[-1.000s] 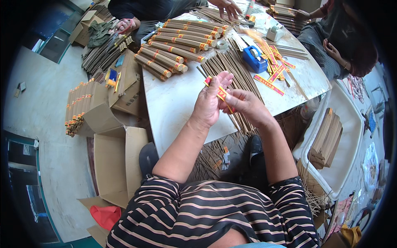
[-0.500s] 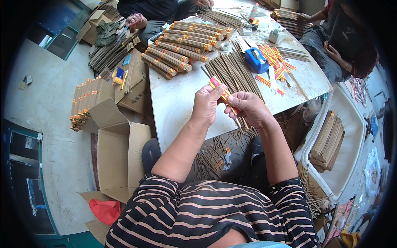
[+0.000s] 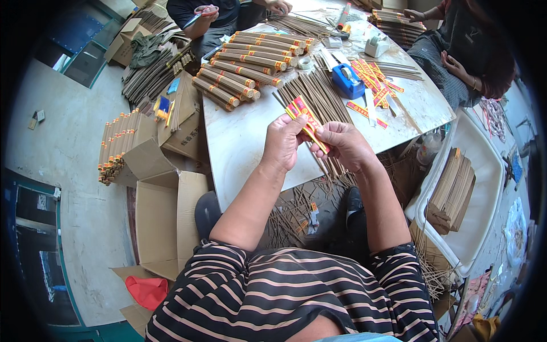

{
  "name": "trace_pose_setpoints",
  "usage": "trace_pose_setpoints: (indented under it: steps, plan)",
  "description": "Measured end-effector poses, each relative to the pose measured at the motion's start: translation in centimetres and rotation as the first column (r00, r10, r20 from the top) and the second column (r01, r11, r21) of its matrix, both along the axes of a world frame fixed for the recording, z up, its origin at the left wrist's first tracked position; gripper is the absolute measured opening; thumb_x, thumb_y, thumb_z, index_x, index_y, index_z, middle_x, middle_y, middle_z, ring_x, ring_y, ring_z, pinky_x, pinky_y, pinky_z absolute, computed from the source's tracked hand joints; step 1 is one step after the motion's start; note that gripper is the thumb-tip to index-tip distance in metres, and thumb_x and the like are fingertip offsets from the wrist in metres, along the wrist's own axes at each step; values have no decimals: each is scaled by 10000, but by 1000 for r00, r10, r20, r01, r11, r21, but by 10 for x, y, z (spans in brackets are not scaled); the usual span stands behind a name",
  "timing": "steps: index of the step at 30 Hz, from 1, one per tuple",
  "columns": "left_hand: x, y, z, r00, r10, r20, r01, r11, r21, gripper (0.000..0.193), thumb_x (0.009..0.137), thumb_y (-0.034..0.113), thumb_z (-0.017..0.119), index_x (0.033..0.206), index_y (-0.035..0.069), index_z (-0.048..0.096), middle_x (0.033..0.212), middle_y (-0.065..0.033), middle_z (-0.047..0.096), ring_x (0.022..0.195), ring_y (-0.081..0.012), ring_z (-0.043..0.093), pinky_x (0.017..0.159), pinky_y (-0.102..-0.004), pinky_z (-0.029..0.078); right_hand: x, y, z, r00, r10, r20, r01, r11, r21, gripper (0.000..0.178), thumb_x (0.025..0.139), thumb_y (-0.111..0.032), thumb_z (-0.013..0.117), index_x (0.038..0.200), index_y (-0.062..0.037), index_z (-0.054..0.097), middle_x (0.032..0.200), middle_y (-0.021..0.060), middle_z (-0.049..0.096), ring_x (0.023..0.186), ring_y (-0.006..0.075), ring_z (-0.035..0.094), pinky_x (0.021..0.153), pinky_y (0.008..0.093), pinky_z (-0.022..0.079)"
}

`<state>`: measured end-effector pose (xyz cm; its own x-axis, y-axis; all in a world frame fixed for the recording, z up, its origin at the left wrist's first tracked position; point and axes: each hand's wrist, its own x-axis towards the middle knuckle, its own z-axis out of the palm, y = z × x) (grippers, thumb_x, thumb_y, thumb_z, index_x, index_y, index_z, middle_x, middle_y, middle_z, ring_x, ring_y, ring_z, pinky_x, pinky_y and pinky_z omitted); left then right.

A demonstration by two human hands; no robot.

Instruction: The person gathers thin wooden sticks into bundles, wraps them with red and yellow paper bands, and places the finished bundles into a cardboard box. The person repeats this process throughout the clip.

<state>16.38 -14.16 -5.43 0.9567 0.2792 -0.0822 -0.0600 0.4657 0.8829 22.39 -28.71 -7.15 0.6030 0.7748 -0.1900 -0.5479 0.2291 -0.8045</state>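
Note:
A red and yellow paper label strip is stretched between my hands over the near edge of the table. My left hand pinches its left edge, and my right hand pinches it lower down, near one end. Beneath and beyond the strip lies a loose spread of thin brown incense sticks. Several more red and yellow label strips are scattered to the right, beside a blue tape dispenser.
Banded incense bundles are piled at the far left of the white table. An open cardboard box stands left of my legs. At right is a white tub with brown sticks. Two people sit across the table, one holding scissors.
The label strip has turned and fanned out, so more of its red face shows. My hands stay nearly in place. Across the table, a co-worker's hand with the scissors has risen.

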Motion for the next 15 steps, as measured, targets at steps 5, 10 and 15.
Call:
trace_pose_setpoints:
  steps: [5,10,15]
  plan:
    - [-1,1,-2,1000,4,-18,-4,1000,15,152,859,95,558,955,-21,535,844,-120,616,732,-184,605,686,-324,498,-1,-1,1,1000,14,-5,-14,1000,5,175,867,-185,582,872,-12,562,718,85,627,588,113,598,539,209,491]
    - [3,-3,-8,995,96,-10,-95,994,46,147,852,89,572,959,-7,542,850,-109,621,712,-164,604,657,-308,501,0,2,-5,998,-23,53,22,1000,5,168,872,-198,581,860,-32,560,726,48,609,600,82,573,526,200,467]
    - [8,-4,-13,995,90,-40,-88,994,61,152,853,89,575,964,-11,551,855,-104,625,719,-162,610,645,-294,508,2,-2,-4,993,-87,74,88,996,-18,171,865,-203,592,832,-39,557,723,38,595,596,76,558,530,208,466]
